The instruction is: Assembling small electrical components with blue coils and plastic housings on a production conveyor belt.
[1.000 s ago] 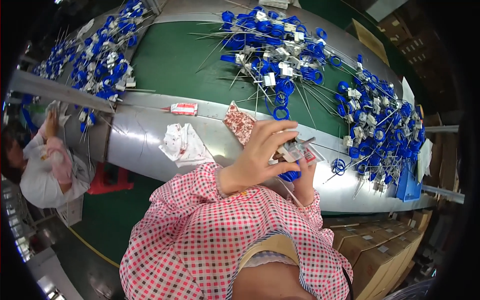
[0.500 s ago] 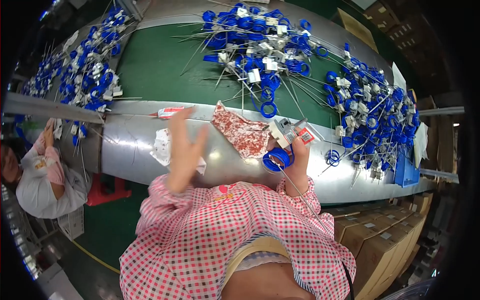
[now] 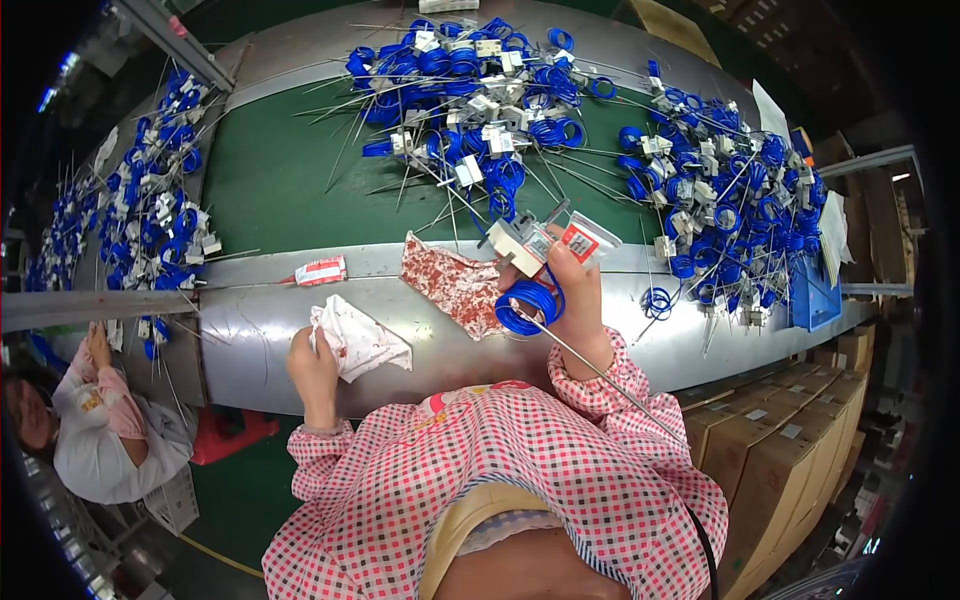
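Note:
My right hand (image 3: 580,305) is closed around a capillary thermostat (image 3: 515,248), a small white and grey box with a red-edged label. Its blue coil (image 3: 530,308) hangs below, and a thin metal rod slants down past my wrist. At the left, my left hand (image 3: 314,372) pinches the edge of a crumpled white cloth (image 3: 372,345) with reddish specks, lying on the metal table edge. Between the hands lies a red-and-white stained cloth (image 3: 450,285), partly behind the coil.
Similar thermostats lie in a large heap (image 3: 480,100) ahead and another heap (image 3: 725,200) at right, on a green belt (image 3: 270,170) with a metal border. A red-and-white packet (image 3: 320,270) rests at left. A co-worker (image 3: 110,430) sits far left; cartons (image 3: 780,450) stand lower right.
My left hand has come down and left from above the table onto the white cloth, closing on it. My right hand still holds the thermostat; the whole view has shifted slightly.

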The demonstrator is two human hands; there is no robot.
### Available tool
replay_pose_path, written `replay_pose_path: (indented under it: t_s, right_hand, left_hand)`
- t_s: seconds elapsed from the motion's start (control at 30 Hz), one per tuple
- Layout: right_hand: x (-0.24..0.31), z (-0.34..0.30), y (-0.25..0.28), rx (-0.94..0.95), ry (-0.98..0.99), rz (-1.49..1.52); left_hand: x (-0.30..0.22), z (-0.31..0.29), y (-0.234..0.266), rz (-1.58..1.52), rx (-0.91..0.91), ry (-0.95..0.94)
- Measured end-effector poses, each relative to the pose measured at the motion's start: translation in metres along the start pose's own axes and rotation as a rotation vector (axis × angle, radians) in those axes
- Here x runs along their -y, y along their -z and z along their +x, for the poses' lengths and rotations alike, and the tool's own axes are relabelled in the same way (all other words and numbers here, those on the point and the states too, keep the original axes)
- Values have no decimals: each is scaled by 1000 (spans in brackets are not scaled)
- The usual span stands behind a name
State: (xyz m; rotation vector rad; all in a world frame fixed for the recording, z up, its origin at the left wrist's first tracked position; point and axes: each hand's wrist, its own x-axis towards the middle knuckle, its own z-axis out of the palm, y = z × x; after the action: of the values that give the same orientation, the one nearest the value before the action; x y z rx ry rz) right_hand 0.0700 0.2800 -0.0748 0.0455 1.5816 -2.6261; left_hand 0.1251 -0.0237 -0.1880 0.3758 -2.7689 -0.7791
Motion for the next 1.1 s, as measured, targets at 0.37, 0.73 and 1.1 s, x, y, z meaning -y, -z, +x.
replay_pose_path:
  t_s: [0.37, 0.73, 1.1]
  right_hand:
    - [7, 8, -7, -6, 6, -7]
    - [7, 11, -11, -29, -17, -59]
    - [12, 5, -20, 79, -238, -6]
  left_hand:
    - [11, 9, 15, 102, 212, -62]
    - [-71, 32, 63, 236, 342, -239]
    - [-196, 93, 52, -356, 212, -1123]
